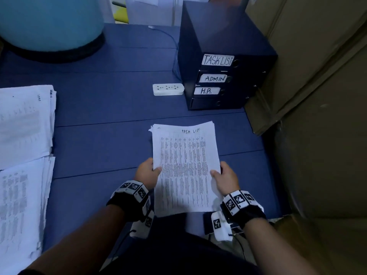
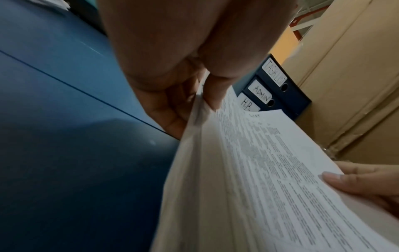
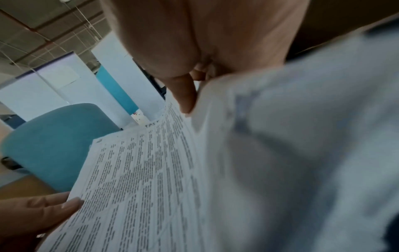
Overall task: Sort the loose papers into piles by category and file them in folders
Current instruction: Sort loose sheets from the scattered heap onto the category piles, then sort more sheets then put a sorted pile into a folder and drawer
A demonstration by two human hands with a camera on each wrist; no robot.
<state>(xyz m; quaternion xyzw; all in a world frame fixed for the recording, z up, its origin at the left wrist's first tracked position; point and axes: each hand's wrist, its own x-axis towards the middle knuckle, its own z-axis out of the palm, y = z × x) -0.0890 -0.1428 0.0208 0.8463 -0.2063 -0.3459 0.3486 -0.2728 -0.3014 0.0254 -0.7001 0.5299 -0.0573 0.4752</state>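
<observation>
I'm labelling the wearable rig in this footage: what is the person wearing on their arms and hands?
Both forearms are bare, no sleeves, no gloves. The left hand and right hand each have a black wrist strap ringed with white blocks printed with black square-pattern markers. A white marker-bearing unit hangs below each wrist, and thin dark cables trail from them.

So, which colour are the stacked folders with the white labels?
Dark blue folders, best seen in the head view.
</observation>
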